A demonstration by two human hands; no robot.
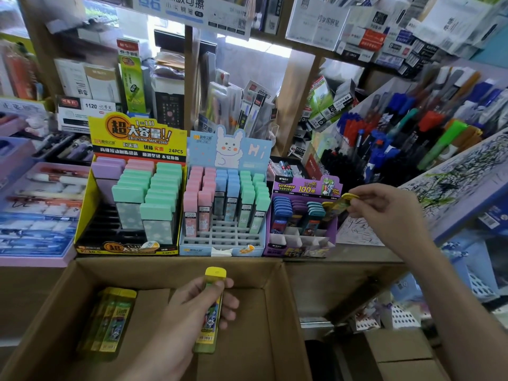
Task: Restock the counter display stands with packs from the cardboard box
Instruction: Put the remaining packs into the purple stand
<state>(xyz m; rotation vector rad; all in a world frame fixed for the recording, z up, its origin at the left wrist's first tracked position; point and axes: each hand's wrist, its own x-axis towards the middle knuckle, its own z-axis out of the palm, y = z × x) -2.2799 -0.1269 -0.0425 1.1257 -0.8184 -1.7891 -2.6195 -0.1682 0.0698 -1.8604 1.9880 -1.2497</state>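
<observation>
Holding 2 yellow packs [209,325] [339,206] (left hand [192,306], right hand [384,210]).

This is a stationery shop. Three printed counter stands sit side by side: a yellow stand [137,141] marked "24PCS", a pale blue stand [231,149] with a cartoon rabbit, and a purple stand [305,185]. Each holds rows of identical small packs in slotted compartments. To the right, a sloped rack [390,127] is full of pens and markers grouped by colour, beside a sheet [453,171] covered in scribbles. Wooden shelves [297,100] behind and above are crammed with boxed goods [371,39] bearing barcodes and printed labels. In front of the stands, an open cardboard box [176,268] holds several identical yellow-capped packs [112,320].
</observation>
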